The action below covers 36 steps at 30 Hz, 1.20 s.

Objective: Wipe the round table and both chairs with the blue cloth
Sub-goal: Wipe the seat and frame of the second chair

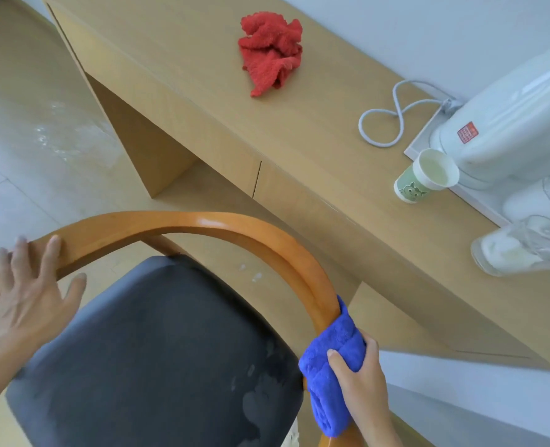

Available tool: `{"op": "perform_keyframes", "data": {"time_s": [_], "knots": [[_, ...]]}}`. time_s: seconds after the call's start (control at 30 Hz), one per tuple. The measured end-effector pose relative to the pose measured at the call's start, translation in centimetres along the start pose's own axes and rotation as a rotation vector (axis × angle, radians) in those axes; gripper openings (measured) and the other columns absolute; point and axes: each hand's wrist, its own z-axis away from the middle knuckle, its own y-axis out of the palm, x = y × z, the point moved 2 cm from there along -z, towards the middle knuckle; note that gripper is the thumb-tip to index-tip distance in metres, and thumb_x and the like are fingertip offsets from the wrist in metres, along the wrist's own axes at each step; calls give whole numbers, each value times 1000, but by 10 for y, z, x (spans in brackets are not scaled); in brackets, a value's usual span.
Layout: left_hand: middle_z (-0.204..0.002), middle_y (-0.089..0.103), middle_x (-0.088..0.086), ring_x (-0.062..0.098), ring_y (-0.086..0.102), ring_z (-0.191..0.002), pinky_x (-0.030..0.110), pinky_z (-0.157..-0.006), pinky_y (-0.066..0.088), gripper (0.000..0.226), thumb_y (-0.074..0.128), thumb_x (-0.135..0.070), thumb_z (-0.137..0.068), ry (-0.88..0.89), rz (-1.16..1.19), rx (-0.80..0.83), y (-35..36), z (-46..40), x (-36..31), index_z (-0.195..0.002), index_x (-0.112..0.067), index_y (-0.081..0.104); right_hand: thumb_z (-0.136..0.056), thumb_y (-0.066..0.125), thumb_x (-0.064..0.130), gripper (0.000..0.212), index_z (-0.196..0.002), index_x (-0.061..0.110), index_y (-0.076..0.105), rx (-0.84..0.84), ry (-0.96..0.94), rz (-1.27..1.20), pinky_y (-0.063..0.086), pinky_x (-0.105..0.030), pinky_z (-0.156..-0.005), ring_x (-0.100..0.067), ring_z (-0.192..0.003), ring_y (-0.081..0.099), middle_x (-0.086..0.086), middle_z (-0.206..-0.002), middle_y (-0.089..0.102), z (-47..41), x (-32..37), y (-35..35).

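Note:
A chair with a curved orange wooden rail (pixel 183 222) and a dark grey seat (pixel 157 350) fills the lower half of the view. My right hand (pixel 362 377) grips the blue cloth (pixel 330 366), which is wrapped round the right end of the rail. My left hand (pixel 25 285) rests on the left end of the rail with its fingers spread and nearly straight. The seat shows pale stains near its right side. No round table is in view.
A long light wooden desk (pixel 299 130) stands behind the chair. On it lie a crumpled red cloth (pixel 272 51), a grey cable (pixel 393 114), a green paper cup (pixel 423 175), a white kettle (pixel 506 124) on a tray, and glasses (pixel 522 246). Pale tiled floor lies at left.

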Motion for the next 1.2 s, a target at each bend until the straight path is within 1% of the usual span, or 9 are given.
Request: {"op": "perform_keyframes", "data": {"time_s": [0.13,0.23,0.33,0.43,0.5,0.7,0.87,1.07,1.2], "knots": [[-160,5,9,29,-3,-147,62,-112,-2,68,17,-59,-87,175,-118,-4,-3,8,-94,-150,-33,16,-79,71,23,48,-108,46,41,-52,-7,19,38,-13,-66,8,-89,57,24,-108,61,-1,-10,6],[-162,-4,3,26,-11,-148,58,-115,-6,64,8,-57,-94,322,-40,91,4,24,-171,-153,-33,6,-79,72,22,51,-110,46,39,-68,-44,26,37,-15,-67,-7,-91,58,15,-113,61,-3,-11,10],[-161,-10,2,27,-16,-147,52,-116,-6,67,6,-62,-93,395,107,147,13,47,-241,-152,-33,-5,-77,67,25,55,-110,59,38,-66,-167,47,43,-23,-76,4,-98,57,30,-112,59,-4,-5,9],[-161,-12,3,32,-21,-144,55,-115,-5,70,5,-67,-88,472,132,131,20,74,-289,-151,-37,0,-78,70,26,63,-131,43,41,-55,-247,69,48,-39,-96,-8,-117,54,20,-128,56,-9,6,11],[-160,-15,3,32,-26,-143,56,-114,-8,69,7,-67,-87,490,106,124,24,90,-306,-150,-39,3,-76,71,30,66,-135,32,43,-89,-344,70,48,-43,-97,-10,-119,53,13,-132,55,-17,21,14],[-159,-17,4,37,-24,-143,59,-116,1,67,0,-58,-84,459,42,150,27,92,-314,-149,-40,-1,-74,72,46,69,-134,25,46,-34,-659,200,48,-29,-89,-11,-111,53,7,-126,56,-52,99,25],[-160,-13,4,34,-21,-144,55,-117,3,63,6,-59,-89,442,56,170,20,93,-316,-149,-40,4,-72,65,47,67,-133,31,43,107,-537,35,50,-25,-93,2,-113,54,19,-128,55,-47,68,9],[-161,-9,10,39,-20,-144,54,-119,0,59,2,-48,-98,460,-107,145,18,106,-326,-153,-27,4,-75,64,37,65,-136,37,40,152,-248,46,48,-30,-98,-6,-118,55,16,-132,56,-5,-24,-12],[-161,-9,12,39,-18,-144,50,-120,-1,52,11,-38,-103,423,-80,116,18,124,-335,-153,-22,10,-78,69,30,64,-136,26,41,88,-150,93,44,-29,-98,-12,-118,54,12,-132,53,27,-49,-19]]}}
